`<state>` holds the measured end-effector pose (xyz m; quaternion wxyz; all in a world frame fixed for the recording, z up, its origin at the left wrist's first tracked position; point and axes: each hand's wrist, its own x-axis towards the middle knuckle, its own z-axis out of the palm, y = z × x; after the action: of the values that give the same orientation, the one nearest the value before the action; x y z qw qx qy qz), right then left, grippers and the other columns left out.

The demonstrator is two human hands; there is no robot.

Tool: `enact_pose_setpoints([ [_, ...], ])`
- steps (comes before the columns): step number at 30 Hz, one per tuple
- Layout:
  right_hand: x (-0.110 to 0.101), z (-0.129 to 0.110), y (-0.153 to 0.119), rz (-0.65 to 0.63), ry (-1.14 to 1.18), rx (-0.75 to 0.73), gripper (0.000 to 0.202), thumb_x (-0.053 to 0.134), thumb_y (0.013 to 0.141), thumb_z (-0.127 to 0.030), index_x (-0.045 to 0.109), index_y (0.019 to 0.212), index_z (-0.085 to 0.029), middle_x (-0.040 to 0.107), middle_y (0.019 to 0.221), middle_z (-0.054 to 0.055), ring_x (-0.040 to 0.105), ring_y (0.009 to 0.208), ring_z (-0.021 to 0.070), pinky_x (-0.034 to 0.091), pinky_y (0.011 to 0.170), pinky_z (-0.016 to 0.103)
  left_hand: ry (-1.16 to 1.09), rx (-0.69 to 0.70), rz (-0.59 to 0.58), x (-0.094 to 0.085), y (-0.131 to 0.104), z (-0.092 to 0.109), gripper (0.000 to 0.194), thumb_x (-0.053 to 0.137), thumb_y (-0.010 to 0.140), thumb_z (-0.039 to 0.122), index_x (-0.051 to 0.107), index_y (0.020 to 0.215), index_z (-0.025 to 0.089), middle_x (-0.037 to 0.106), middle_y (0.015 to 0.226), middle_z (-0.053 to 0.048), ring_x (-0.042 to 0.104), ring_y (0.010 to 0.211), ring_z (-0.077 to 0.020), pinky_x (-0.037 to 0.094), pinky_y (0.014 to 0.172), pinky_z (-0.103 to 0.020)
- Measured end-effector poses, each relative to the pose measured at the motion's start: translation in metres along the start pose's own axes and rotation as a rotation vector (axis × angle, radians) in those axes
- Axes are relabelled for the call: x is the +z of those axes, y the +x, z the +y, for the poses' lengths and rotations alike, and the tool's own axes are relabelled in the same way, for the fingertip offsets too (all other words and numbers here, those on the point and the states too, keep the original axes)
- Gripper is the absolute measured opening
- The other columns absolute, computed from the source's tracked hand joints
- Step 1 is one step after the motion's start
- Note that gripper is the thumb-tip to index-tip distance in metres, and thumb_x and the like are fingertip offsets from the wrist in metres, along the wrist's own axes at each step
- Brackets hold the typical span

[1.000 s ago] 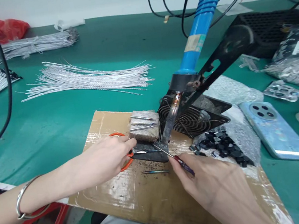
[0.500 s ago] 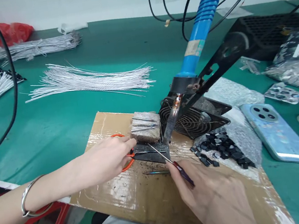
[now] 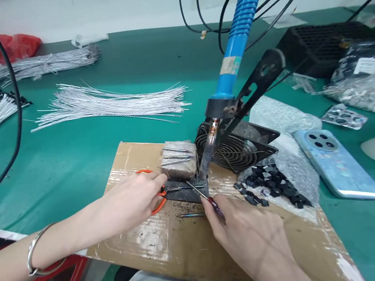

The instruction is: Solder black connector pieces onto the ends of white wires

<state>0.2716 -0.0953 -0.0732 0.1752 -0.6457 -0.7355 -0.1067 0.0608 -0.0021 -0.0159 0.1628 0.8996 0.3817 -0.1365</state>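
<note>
Cardboard (image 3: 187, 246) covers green bench (image 3: 72, 155); white wall behind.

Left hand (image 3: 131, 203): pinching thin wire on dark metal plate (image 3: 185, 191).
Right hand (image 3: 246, 234): holding dark-handled tweezers (image 3: 205, 196), tip toward ten o'clock.

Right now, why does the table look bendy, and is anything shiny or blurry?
Head view: the wide lens curves the green table near the edges; light glints off the taped cardboard and the phone; the right hand looks slightly soft, the soldering iron sharp.
</note>
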Motion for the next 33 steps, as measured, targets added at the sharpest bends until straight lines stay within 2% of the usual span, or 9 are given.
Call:
enact_pose_setpoints([
  [4,0.0,-0.005,0.002,-0.047,0.159,-0.025,0.052,0.035,0.107,-0.038,0.061,0.065,-0.024,0.061,0.048,-0.002,0.062,0.039,0.0189,0.025,0.045,0.03,0.042,-0.025,-0.005,0.004,0.0,0.004,0.01,0.048,0.1,0.018,0.057,0.097,0.018,0.071,0.092,-0.009,0.071,0.078,-0.0268,0.051,0.063,-0.034],
  [9,0.002,-0.002,-0.005,-0.021,-0.003,0.046,0.051,0.039,0.105,-0.039,0.06,0.062,-0.023,0.06,0.046,0.001,0.058,0.034,0.0215,0.02,0.044,0.028,0.029,-0.027,-0.017,0.005,0.0,0.005,0.011,0.048,0.1,0.018,0.058,0.098,0.017,0.072,0.093,-0.01,0.072,0.079,-0.0276,0.052,0.064,-0.035],
  [11,0.004,-0.005,-0.005,-0.03,0.004,0.046,0.048,0.043,0.104,-0.037,0.06,0.062,-0.023,0.06,0.046,0.001,0.058,0.034,0.0215,0.019,0.045,0.029,0.031,-0.037,-0.02,0.005,-0.001,0.006,0.011,0.047,0.1,0.017,0.059,0.099,0.017,0.072,0.092,-0.01,0.072,0.079,-0.0275,0.052,0.064,-0.035],
  [13,0.007,-0.01,-0.002,-0.059,0.113,0.036,0.045,0.044,0.104,-0.035,0.062,0.064,-0.023,0.063,0.049,0.001,0.06,0.037,0.0207,0.02,0.045,0.03,0.044,-0.046,-0.014,0.007,-0.002,0.007,0.012,0.047,0.1,0.017,0.059,0.102,0.016,0.072,0.093,-0.011,0.072,0.08,-0.0278,0.053,0.065,-0.035],
  [17,0.011,-0.014,0.006,-0.08,0.31,0.019,0.046,0.042,0.105,-0.04,0.066,0.07,-0.025,0.067,0.054,-0.003,0.065,0.046,0.0169,0.03,0.047,0.028,0.053,-0.055,0.02,0.015,-0.005,0.006,0.012,0.049,0.099,0.017,0.059,0.105,0.017,0.072,0.094,-0.01,0.072,0.08,-0.0265,0.053,0.067,-0.034],
  [21,0.004,-0.001,0.001,-0.034,0.247,0.07,0.05,0.039,0.106,-0.042,0.069,0.072,-0.023,0.064,0.051,-0.001,0.061,0.041,0.0163,0.031,0.048,0.029,0.025,-0.034,0.049,0.02,-0.008,0.003,0.01,0.049,0.099,0.018,0.058,0.105,0.019,0.071,0.092,-0.008,0.071,0.077,-0.025,0.051,0.064,-0.033],
  [26,-0.009,0.016,-0.02,-0.073,0.236,-0.054,0.047,0.042,0.106,-0.038,0.072,0.075,-0.02,0.066,0.053,0.002,0.06,0.041,0.0127,0.028,0.042,0.026,0.074,-0.014,0.068,0.015,-0.005,-0.001,0.008,0.049,0.099,0.018,0.057,0.098,0.019,0.071,0.09,-0.008,0.07,0.073,-0.0256,0.047,0.059,-0.033],
  [29,-0.01,0.013,-0.026,-0.037,0.191,0.006,0.047,0.045,0.105,-0.04,0.071,0.071,-0.02,0.062,0.048,0.001,0.059,0.039,0.0125,0.03,0.041,0.025,0.077,0.003,0.055,0.011,-0.002,-0.001,0.011,0.049,0.1,0.018,0.057,0.094,0.019,0.071,0.09,-0.007,0.07,0.073,-0.0249,0.045,0.058,-0.033],
  [33,-0.009,0.002,-0.016,-0.04,0.108,0.062,0.049,0.044,0.105,-0.04,0.068,0.067,-0.02,0.063,0.05,0.002,0.06,0.041,0.0144,0.027,0.042,0.027,0.08,-0.009,0.034,0.01,-0.002,0.002,0.009,0.049,0.1,0.017,0.058,0.097,0.018,0.071,0.091,-0.008,0.07,0.076,-0.0253,0.046,0.06,-0.033],
])
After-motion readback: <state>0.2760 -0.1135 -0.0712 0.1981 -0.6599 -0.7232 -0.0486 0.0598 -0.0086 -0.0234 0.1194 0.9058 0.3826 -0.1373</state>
